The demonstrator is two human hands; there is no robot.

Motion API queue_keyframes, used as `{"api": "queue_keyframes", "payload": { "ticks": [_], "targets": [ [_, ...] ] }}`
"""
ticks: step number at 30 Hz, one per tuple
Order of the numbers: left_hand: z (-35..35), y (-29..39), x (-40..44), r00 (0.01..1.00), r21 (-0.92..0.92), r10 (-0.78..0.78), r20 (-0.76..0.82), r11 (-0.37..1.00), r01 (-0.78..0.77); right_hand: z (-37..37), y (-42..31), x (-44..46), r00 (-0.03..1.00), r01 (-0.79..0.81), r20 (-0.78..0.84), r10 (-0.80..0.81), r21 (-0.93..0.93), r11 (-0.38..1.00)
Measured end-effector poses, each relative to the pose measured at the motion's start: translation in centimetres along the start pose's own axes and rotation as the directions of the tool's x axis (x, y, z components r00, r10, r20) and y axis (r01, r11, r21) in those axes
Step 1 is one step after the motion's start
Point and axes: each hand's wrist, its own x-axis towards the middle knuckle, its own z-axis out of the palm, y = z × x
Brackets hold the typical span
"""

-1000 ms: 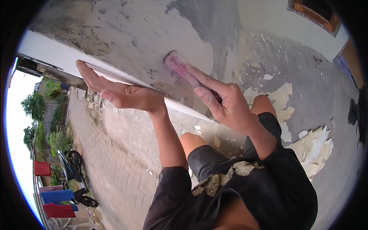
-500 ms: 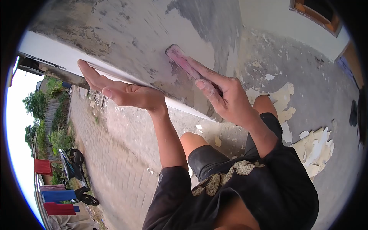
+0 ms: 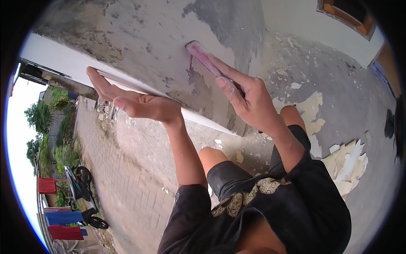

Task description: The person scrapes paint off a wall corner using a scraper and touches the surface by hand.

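My right hand [image 3: 256, 99] grips a pink, dusty, flat oblong tool [image 3: 202, 56], its far end at the patchy grey wall [image 3: 139, 46]. Thumb and fingers wrap its near end; whitish dust coats the thumb. The face toward the wall is hidden, so I cannot tell its exact kind. At the wall's white corner edge [image 3: 63, 54], my left hand [image 3: 139, 103] lies with fingers stretched out, holding nothing. A dark, rough patch [image 3: 198, 80] shows just below the tool.
Peeled paint sheets [image 3: 349, 165] and flakes lie on the grey floor [image 3: 338, 114] to the right. A wooden-framed opening [image 3: 349, 17] is at upper right. Outside on the left are paving [image 3: 131, 178], a motorbike [image 3: 82, 186] and hanging laundry [image 3: 63, 218].
My right hand and the pink tool have shifted slightly up the picture along the wall. My left hand has stayed nearly in place.
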Motion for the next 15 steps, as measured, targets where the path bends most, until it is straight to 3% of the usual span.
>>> {"api": "queue_keyframes", "payload": {
  "ticks": [1, 2, 5, 7, 10, 15],
  "targets": [
    [-0.2, -0.3, 0.1, 1.000, 0.011, 0.016, 0.010, 1.000, -0.016, -0.2, -0.2, 0.4, 1.000, -0.001, 0.002, 0.001, 0.020, 1.000],
    [-0.1, -0.4, 0.3, 0.999, 0.022, 0.032, 0.016, 0.999, -0.033, 1.0, 0.9, 0.3, 0.974, 0.206, -0.095, -0.205, -0.005, 0.979],
    [0.1, -0.2, 0.1, 1.000, -0.028, -0.012, -0.017, 1.000, 0.011, 1.2, 1.9, 0.5, 0.978, 0.174, -0.120, -0.170, 0.016, 0.985],
    [-0.2, -0.2, -0.3, 1.000, -0.015, -0.025, 0.000, 1.000, 0.025, -0.8, 0.6, 1.6, 1.000, -0.003, -0.022, 0.003, -0.003, 1.000],
    [0.2, -0.3, 0.3, 1.000, -0.025, -0.012, -0.015, 1.000, 0.012, 0.7, 1.2, 1.3, 0.969, 0.217, -0.121, -0.216, -0.001, 0.976],
    [0.1, 0.1, 0.3, 1.000, 0.010, -0.005, -0.003, 1.000, 0.005, -1.3, 0.1, 1.6, 1.000, -0.023, 0.005, 0.023, 0.043, 0.999]
  ]
}}
